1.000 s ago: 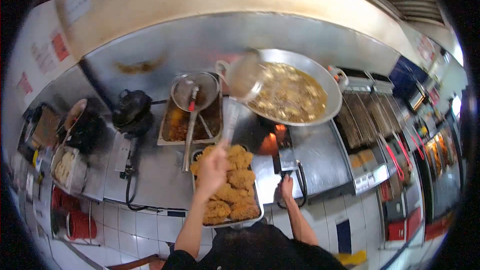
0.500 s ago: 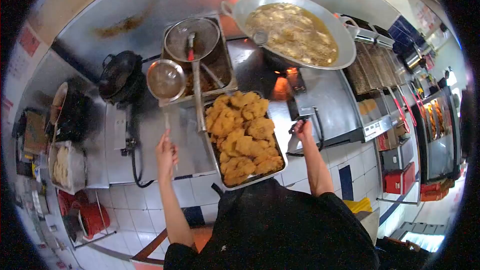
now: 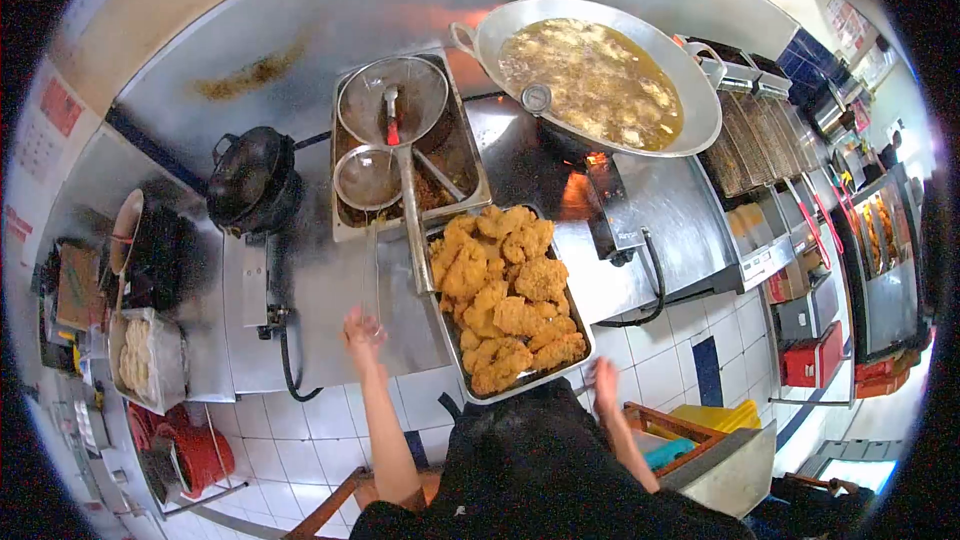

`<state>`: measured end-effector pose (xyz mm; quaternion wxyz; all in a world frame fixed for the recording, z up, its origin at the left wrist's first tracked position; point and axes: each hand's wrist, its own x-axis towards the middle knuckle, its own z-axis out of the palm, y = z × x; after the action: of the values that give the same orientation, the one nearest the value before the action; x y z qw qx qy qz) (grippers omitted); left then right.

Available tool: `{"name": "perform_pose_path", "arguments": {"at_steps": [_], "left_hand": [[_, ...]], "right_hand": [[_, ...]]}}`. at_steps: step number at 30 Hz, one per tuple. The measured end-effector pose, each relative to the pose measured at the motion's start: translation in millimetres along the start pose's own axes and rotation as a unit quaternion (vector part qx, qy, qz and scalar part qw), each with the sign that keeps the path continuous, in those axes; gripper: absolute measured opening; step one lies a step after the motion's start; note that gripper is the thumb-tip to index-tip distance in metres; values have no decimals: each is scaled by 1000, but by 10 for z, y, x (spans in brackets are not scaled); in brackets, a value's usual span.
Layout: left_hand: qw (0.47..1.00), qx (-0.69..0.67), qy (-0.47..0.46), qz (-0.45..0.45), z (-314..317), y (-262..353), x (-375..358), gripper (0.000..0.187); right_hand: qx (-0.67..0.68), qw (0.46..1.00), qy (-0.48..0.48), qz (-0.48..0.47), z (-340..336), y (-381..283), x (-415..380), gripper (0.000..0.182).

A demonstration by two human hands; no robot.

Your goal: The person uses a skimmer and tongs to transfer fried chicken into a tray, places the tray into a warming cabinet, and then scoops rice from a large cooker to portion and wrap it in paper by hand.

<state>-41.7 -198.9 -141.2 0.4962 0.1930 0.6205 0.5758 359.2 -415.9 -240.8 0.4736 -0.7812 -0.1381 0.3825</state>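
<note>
Black top [image 3: 550, 460], plain matte fabric, loose folds. Short sleeves, same black, forearms bare. Tiny white mark [image 3: 460, 511] low on the left side, too small to read. Left hand [image 3: 364, 332] and right hand [image 3: 605, 380]: no gloves, fingers uncovered.

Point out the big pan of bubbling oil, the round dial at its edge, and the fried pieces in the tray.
Big pan [image 3: 700, 105]: head view, bare inner wall, right side.
Round dial [image 3: 536, 98]: head view, middle of its face.
Fried pieces [image 3: 541, 280]: head view, top of one piece.
</note>
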Motion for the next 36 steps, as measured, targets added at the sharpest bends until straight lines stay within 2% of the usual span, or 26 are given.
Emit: {"name": "perform_pose_path", "arguments": {"at_steps": [1,2,3,4,6,8,9,11,12,15,16,18,19,20,21,22,23,24,25,26,27,29,32,34,35,36], "left_hand": [[999,24,-1,-32,-115,-193,-18,44],[997,51,-1,-64,-169,-333,-5,40],[996,60,-5,-64,-142,-413,32,40],[995,89,-18,-44,-88,-468,54,37],[991,126,-30,-19,56,-473,52,34],[976,195,-49,78,418,-281,102,32],[975,199,-55,81,513,-333,322,32],[869,320,-122,356,474,-600,806,34],[868,319,-135,356,518,-582,865,34],[881,257,-291,270,677,-813,1117,41],[878,248,-313,264,700,-885,1117,41],[864,355,-340,105,863,-1037,974,52],[861,375,-336,65,953,-1000,800,57],[855,396,-333,29,995,-972,665,61],[868,266,-420,-8,937,-1150,691,65],[901,218,-374,-25,960,-1331,616,66],[855,242,-455,-60,932,-1233,461,69],[870,336,-358,-48,899,-1337,372,73],[870,318,-371,-58,900,-1230,200,75],[883,346,-316,-18,975,-1020,-187,76],[884,356,-298,-56,932,-1125,-100,74],[908,374,-190,1,980,-1181,-329,68],[901,399,-166,-29,1243,-868,-878,79],[842,537,-28,31,1413,-836,-1059,81],[841,539,-26,40,1497,-755,-1187,81],[856,497,-134,54,1650,-608,-1406,80]], "right_hand": [[-82,990,-110,-33,-49,914,198,37],[30,970,-229,79,95,1062,79,33],[99,943,-285,143,278,340,-357,27],[148,925,-283,207,455,29,-545,25],[177,918,-287,210,704,-169,-645,26],[208,940,-211,168,841,-240,-774,25],[234,938,-205,152,827,-238,-795,25],[213,953,-165,138,711,-183,-800,24],[188,967,-129,115,679,-200,-756,23],[130,991,-13,32,318,-4,-537,24],[83,996,21,-6,150,292,-358,27],[107,992,46,42,-71,288,-236,36],[112,991,74,21,-152,159,-230,41],[64,989,122,-62,-202,-98,-290,44],[42,985,159,-44,-235,-122,-251,44],[23,981,191,-26,-276,-138,-193,44],[3,976,219,-17,-303,-164,-171,46],[-15,970,243,-6,-314,-200,-112,48],[-26,969,245,6,-377,-385,-159,52],[0,968,249,14,-428,-463,-164,51],[-8,966,257,9,-467,-402,-141,51],[-6,961,275,4,-643,-408,-87,51],[-4,966,259,15,-1014,-630,-236,54],[22,963,267,-9,-1314,-759,-217,57],[2,968,250,-13,-1548,-688,-136,59],[3,965,259,-30,-1777,-781,-114,58]]}}
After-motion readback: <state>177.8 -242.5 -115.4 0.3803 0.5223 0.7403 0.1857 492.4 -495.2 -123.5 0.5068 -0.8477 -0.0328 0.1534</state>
